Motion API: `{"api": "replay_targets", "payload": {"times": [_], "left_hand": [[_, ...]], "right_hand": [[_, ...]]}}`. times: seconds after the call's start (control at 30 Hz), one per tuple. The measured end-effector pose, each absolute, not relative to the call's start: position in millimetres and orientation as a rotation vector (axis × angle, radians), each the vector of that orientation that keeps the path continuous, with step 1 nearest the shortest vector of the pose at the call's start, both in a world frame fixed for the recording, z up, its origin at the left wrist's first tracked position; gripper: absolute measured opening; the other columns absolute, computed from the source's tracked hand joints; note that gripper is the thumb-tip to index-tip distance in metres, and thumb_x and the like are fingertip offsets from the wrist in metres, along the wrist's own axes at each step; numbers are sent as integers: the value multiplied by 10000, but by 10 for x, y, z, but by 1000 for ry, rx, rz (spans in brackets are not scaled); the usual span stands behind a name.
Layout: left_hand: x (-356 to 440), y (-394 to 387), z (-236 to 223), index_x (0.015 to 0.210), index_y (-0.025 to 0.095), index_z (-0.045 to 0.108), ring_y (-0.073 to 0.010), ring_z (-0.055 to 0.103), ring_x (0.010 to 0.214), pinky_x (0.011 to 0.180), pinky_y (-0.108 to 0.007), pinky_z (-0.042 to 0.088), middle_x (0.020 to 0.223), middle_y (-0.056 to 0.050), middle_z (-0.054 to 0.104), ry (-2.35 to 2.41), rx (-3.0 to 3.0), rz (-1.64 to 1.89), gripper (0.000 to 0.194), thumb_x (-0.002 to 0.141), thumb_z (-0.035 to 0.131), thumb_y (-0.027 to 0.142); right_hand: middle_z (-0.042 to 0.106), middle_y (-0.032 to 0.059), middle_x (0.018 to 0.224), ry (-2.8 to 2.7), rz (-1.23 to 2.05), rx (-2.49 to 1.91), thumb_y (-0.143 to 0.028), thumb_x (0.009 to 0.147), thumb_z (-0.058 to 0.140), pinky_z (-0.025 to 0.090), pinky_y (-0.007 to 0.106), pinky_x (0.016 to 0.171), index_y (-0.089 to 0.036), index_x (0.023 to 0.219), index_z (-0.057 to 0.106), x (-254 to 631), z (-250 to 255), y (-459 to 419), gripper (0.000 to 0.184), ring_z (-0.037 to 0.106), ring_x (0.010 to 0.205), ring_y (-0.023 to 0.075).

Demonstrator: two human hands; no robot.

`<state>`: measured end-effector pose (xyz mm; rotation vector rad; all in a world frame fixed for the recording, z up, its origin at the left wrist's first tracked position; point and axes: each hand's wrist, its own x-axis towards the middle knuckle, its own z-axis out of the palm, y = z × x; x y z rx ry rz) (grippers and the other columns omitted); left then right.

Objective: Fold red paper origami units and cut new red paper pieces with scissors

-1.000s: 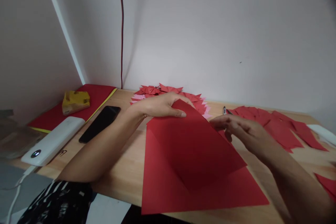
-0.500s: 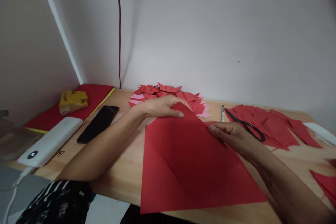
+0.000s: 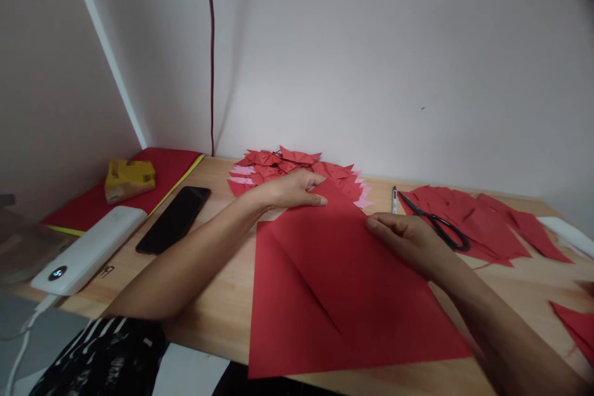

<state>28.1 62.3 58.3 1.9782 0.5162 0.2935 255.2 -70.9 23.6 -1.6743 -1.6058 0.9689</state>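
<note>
A large sheet of red paper (image 3: 352, 297) lies at the front of the wooden table, its near edge reaching the table's edge. A crease runs diagonally across its left part. My left hand (image 3: 299, 189) grips the far corner, thumb on top and the other fingers mostly hidden behind the paper. On the right edge, my right hand (image 3: 401, 235) pinches the sheet between thumb and curled fingers. Just beyond my left hand is a pile of folded red and pink paper pieces (image 3: 278, 164).
Black-handled scissors (image 3: 436, 223) rest on red paper pieces (image 3: 477, 223) at right, beside a pen (image 3: 394, 200). At left are a black phone (image 3: 174, 219), a white power bank (image 3: 90, 250) with a cable, and a yellow packet (image 3: 130, 180) on a red folder (image 3: 171, 164).
The diagonal crease in the paper's left part shows longer and more sharply. My right hand has shifted slightly left along the edge; my left hand barely moved, still gripping the corner.
</note>
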Motion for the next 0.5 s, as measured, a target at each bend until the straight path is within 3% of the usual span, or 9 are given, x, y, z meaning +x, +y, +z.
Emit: {"api": "replay_targets", "payload": {"times": [0.1,0.27,0.5], "left_hand": [[294,617,580,758,147,550,-92,497,596,515,-210,346,722,10,545,585,1995,298,181,821,590,311],[263,686,542,757,145,545,-80,521,615,544,-202,384,736,10,557,563,1876,347,201,841,581,324],[285,733,513,984,134,572,-112,653,603,567,-223,493,797,-71,702,675,1654,332,254,813,659,301]], "right_hand": [[421,-31,526,-1471,970,-1682,-616,805,552,284,204,408,-188,551,414,2549,267,-722,516,385,472,89],[671,31,643,-982,1167,-1619,-588,765,634,498,303,493,-209,756,657,2632,309,-731,381,627,560,203],[740,9,701,-821,908,-1521,-471,768,687,546,306,530,-257,835,732,2764,231,-680,228,681,617,207]]}}
